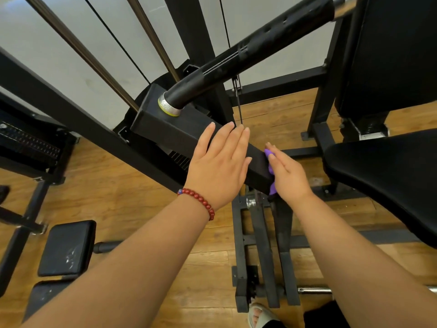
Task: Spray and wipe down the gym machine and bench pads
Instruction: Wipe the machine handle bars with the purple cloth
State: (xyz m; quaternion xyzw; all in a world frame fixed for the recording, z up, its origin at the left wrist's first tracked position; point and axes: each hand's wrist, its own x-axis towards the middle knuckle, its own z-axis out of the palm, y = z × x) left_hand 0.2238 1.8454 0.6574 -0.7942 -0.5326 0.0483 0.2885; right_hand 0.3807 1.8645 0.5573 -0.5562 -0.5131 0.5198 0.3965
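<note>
A black square arm (pixel 179 131) of the gym machine runs diagonally across the middle, with a round padded bar (pixel 255 48) rising from its far end. My left hand (pixel 218 166) lies flat on the arm's top face, fingers straight, a red bead bracelet on the wrist. My right hand (pixel 287 174) presses a purple cloth (pixel 269 162) against the arm's right side face with straight fingers; most of the cloth is hidden under the palm. The black seat pad (pixel 383 176) is at the right, the back pad (pixel 390 55) above it.
A weight stack (pixel 28 143) stands at the left. Two small black pads (pixel 67 247) sit low at the lower left. The machine's black base frame (pixel 262 256) lies on the wooden floor below my hands. My sandalled foot (pixel 259 314) shows at the bottom edge.
</note>
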